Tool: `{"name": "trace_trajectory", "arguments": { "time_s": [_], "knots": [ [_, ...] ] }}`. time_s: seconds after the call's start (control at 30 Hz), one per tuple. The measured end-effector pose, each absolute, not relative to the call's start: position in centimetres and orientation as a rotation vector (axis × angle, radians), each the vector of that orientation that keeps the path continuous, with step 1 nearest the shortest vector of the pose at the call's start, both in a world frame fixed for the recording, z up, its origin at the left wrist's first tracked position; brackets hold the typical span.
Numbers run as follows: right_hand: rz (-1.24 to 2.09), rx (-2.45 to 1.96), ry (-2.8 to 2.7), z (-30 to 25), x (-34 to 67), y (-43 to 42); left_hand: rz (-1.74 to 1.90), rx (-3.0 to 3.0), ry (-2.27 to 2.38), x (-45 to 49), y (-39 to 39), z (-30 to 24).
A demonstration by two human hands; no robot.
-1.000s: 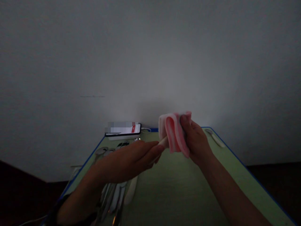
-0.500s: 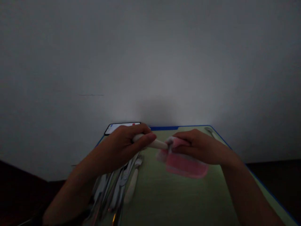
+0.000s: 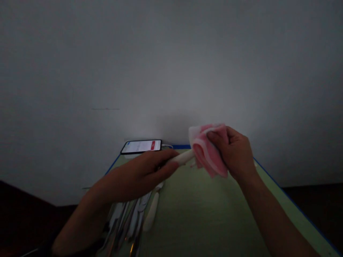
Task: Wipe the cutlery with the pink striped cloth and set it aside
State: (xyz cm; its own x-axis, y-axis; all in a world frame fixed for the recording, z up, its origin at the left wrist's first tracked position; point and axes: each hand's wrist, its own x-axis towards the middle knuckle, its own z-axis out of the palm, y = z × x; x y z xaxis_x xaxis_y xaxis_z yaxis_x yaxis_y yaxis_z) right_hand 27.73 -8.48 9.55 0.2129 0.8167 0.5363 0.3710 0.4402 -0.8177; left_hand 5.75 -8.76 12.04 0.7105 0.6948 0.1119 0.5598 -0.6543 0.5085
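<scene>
My left hand (image 3: 152, 169) is closed around the white handle (image 3: 184, 157) of a piece of cutlery. The far end of that piece is hidden inside a folded pink-and-white cloth (image 3: 210, 150), so its kind does not show. Pinching the cloth around that end is my right hand (image 3: 237, 151), its thumb on the near side. Both hands are raised above the green tabletop (image 3: 203, 214). Below my left wrist lies a white-handled fork (image 3: 151, 214), its head partly covered by the hand.
Several metal knives and other cutlery (image 3: 131, 221) lie in a bunch at the table's left. A phone (image 3: 142, 146) with a lit screen and a cable rests at the back left. A pale wall (image 3: 174, 71) rises right behind the blue table edge (image 3: 180, 146).
My right hand has lifted and turned, bringing the cloth up around the end of the cutlery. My left hand has shifted slightly right and down, uncovering the phone more.
</scene>
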Motion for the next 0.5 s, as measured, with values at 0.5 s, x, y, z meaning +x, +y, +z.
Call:
{"name": "trace_trajectory", "arguments": {
  "time_s": [0.5],
  "knots": [
    [0.989,-1.005,-0.901,7.1,25.5,-7.4,0.205,2.42,0.79,5.8,-8.1,11.3]
  ]
}}
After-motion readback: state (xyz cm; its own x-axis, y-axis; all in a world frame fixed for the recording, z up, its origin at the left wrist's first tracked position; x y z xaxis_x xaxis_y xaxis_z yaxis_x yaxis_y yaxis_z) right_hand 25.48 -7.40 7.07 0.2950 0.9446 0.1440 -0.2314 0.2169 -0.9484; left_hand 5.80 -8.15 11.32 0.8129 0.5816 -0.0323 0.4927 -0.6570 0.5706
